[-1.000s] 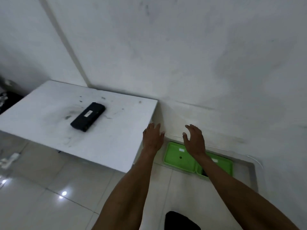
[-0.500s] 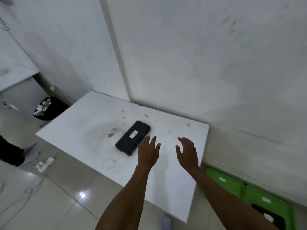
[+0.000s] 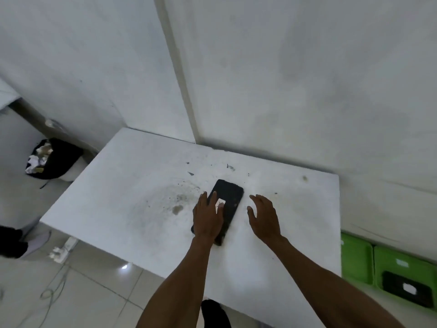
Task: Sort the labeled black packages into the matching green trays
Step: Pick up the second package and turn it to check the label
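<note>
A black package (image 3: 230,197) with a white label lies flat on the white table (image 3: 142,197). My left hand (image 3: 208,216) rests on its near left part, fingers spread, covering part of the label. My right hand (image 3: 263,216) hovers open just right of the package, not touching it. On the floor at the lower right stand two green trays side by side: the left tray (image 3: 354,261) shows nothing inside, the right tray (image 3: 406,266) holds another black labeled package (image 3: 405,288).
The table stands against a white wall corner. A black-lined waste bin (image 3: 54,159) full of paper sits on the floor at left, with a power strip (image 3: 63,248) and cable on the tiles. Someone's dark shoe (image 3: 10,240) shows at the left edge.
My view swung left from the floor trays to the table. Both hands moved forward over the table; my left hand has come down onto the black package.
</note>
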